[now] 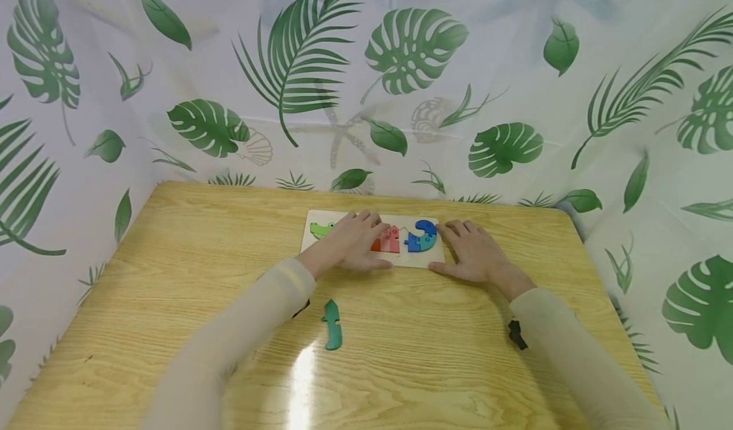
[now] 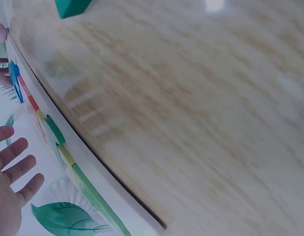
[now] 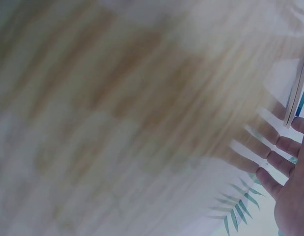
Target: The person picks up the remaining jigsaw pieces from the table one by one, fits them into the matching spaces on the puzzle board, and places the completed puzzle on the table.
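Observation:
My left hand point(image 1: 359, 240) hovers over the middle of a pale wooden crocodile puzzle board point(image 1: 418, 261), covering part of it. In the left wrist view its fingers point(image 2: 20, 167) are spread above the board, with nothing between them. My right hand point(image 1: 475, 252) is at the board's right end, thumb near the front corner and fingertips near the back one. The right wrist view shows its fingers point(image 3: 279, 160) fairly straight beside the board's edge. Set in the board are a green crocodile head point(image 1: 322, 229), red and pink pieces point(image 1: 390, 240) and a blue tail point(image 1: 426, 238).
A loose dark green puzzle piece point(image 1: 332, 325) lies on the wooden table point(image 1: 412, 353), nearer me than the board. A leaf-patterned cloth point(image 1: 343, 67) hangs behind the table and along its sides.

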Motion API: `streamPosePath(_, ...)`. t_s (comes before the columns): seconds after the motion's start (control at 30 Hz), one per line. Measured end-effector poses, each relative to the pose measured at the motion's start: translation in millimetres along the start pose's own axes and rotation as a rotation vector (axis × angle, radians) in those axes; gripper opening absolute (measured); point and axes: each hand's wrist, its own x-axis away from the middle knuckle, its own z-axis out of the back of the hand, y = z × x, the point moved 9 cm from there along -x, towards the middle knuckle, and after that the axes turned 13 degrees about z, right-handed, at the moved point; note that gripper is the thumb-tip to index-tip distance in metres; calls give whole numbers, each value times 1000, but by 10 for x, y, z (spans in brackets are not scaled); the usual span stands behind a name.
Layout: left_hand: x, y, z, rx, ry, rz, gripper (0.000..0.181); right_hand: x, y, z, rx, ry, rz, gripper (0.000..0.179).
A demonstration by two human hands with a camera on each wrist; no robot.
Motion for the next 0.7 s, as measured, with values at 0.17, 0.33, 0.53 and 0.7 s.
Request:
streamPosePath(0.17,85,15,25,-18,11,-12,90,0,-10,10,0,-5,4,107)
streamPosePath(0.33,187,56,21,-53,24,-35,92,-1,-15,13,-6,-6,2,107)
streamPosePath(0.53,338,111,50,-20,47,-64,93,2,-27,28,-15,-6,7,106)
streamPosePath(0.7,456,104,60,-15,61,-70,92,1,-30,42,-12,-2,12,107)
